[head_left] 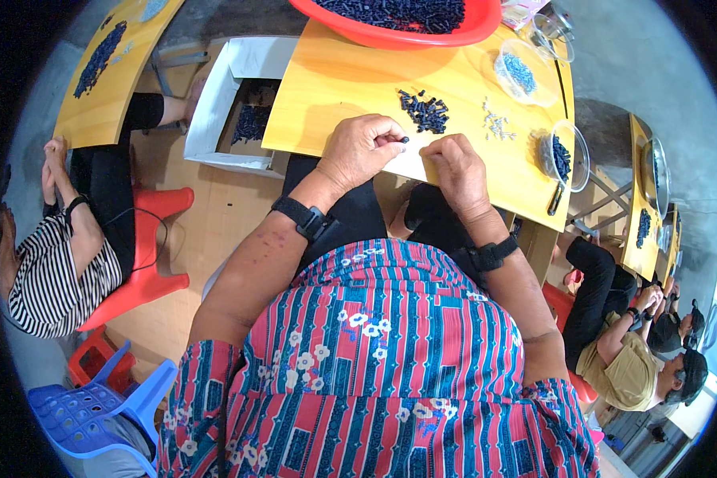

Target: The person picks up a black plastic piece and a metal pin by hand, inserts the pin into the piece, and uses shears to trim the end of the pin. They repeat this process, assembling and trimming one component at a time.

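My left hand (357, 151) is closed, pinching a small dark cylindrical piece (405, 139) between thumb and fingertips over the table's near edge. Close by on its right, my right hand (460, 173) has its fingers pressed together; whatever they hold is hidden. Just beyond both hands lies a loose pile of small dark blue cylindrical pieces (426, 112) on the yellow table (334, 88). Scattered farther right are small whitish pieces (496, 121).
A red basin (406, 38) of dark pieces stands at the back. On the right are a clear bowl of light blue pieces (519, 74), a clear tub (562, 155) and a black-handled tool (555, 199). A white box (215, 103) stands left. Other people sit on both sides.
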A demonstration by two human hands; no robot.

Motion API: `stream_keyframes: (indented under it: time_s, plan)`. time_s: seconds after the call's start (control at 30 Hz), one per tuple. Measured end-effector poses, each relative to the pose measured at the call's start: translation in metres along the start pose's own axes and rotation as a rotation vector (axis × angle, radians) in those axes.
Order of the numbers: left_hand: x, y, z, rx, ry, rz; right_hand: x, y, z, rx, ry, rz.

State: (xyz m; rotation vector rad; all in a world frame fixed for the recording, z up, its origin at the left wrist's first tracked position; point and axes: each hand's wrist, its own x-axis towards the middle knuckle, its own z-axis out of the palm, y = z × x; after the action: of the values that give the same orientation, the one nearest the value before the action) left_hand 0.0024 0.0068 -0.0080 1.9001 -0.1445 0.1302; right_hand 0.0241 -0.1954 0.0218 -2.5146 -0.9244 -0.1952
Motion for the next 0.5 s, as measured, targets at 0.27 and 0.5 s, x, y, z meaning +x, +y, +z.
stream_keyframes:
  time_s: [0.27, 0.5]
  plan:
    - [0.002, 0.006, -0.003, 0.081, -0.097, 0.01, 0.0, 0.007, 0.008, 0.942, -0.02, 0.515]
    - [0.002, 0.005, -0.005, 0.158, -0.108, 0.131, 0.007, 0.006, 0.008, 1.222, -0.058, 0.52]
